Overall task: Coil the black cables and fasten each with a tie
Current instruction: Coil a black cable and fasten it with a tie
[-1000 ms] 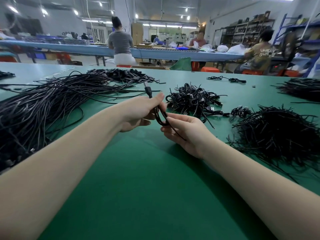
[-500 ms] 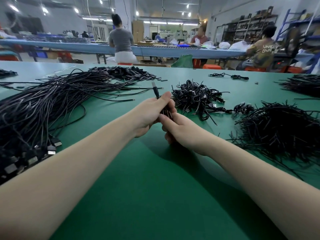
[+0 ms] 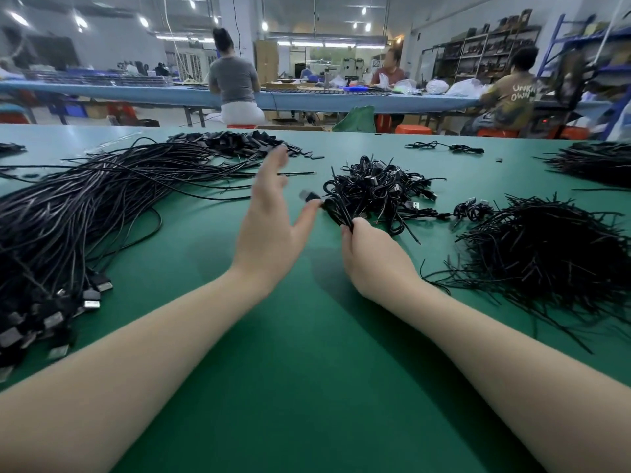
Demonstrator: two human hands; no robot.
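Our right hand (image 3: 372, 257) grips a coiled cable (image 3: 336, 213) just above the surface (image 3: 307, 370), beside the coil pile (image 3: 375, 189); our left hand (image 3: 269, 227) spreads open, thumb near its plug (image 3: 307, 196)

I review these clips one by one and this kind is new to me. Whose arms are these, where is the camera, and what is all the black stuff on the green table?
No machine here: a person works with bare hands, filmed by one wide-angle camera worn on the head, looking forward and down. The left hand is open, fingers spread, above the green table. The right hand pinches a coiled cable, whose plug sticks out toward the left thumb. To the left lies a big bundle of loose cables, not yet coiled. Just beyond the hands is a pile of finished coils. To the right is a heap of thin black ties. Other workers sit at a bench behind.
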